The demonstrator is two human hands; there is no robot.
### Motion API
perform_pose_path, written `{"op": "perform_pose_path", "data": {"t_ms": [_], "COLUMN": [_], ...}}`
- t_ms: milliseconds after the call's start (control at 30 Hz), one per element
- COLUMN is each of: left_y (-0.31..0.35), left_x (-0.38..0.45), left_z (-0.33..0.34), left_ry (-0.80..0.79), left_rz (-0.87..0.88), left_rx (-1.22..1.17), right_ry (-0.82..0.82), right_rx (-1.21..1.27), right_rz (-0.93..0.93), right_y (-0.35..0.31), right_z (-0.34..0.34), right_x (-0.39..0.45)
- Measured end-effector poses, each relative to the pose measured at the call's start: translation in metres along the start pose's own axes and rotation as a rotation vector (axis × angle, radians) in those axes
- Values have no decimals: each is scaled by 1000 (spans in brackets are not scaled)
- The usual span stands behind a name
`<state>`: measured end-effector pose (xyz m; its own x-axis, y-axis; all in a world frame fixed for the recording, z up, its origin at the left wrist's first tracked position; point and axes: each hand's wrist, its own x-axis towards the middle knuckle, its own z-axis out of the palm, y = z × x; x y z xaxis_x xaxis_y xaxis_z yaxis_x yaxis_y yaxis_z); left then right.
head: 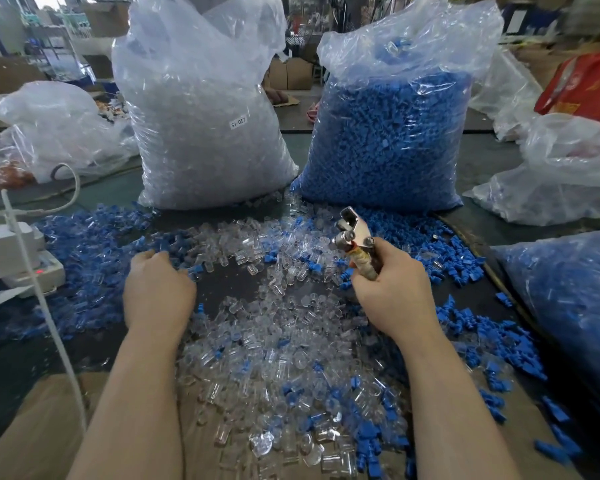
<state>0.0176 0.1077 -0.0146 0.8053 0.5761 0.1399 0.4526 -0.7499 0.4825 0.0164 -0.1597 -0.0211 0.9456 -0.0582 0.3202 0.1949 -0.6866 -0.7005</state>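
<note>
My right hand [392, 289] grips the taped handles of a metal plier-like hand tool [355, 237], its jaws pointing up and away. My left hand [156, 289] lies palm down on the dark table, its fingertips curled into the loose pile of clear plastic caps [267, 344] and blue plastic parts [94, 251]. Whether a piece is under those fingers is hidden. Clear and blue pieces lie mixed between and in front of both hands.
Two big plastic bags stand behind the pile: one of clear caps [201, 133], one of blue parts [388, 143]. Another bag of blue parts [568, 299] lies at the right. A white power strip [11, 258] with a cable [42, 299] sits at the left.
</note>
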Motion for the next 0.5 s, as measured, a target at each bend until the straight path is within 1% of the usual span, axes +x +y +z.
{"op": "perform_pose_path", "data": {"t_ms": [67,100,167,200,267,367,500], "left_y": [9,15,31,41,58,72,77], "left_x": [-4,-7,-16,-23,-38,-53,-61], "left_z": [-3,-4,-4,-4,3,19,32], "left_ry": [-16,-3,-28,-81,-213,-337,-399], "left_rz": [56,115,249,300,402,549,698], "left_rx": [82,89,-36,-126,-191,-170,-48], "right_ry": [31,39,42,44,48,66,66], "right_rx": [-36,-59,-96,-106,-123,-178,-362], "right_rz": [7,14,27,26,20,55,168], "right_y": [3,5,6,7,7,7,8], "right_z": [0,0,1,1,2,2,-1], "right_x": [1,1,2,2,2,3,5]}}
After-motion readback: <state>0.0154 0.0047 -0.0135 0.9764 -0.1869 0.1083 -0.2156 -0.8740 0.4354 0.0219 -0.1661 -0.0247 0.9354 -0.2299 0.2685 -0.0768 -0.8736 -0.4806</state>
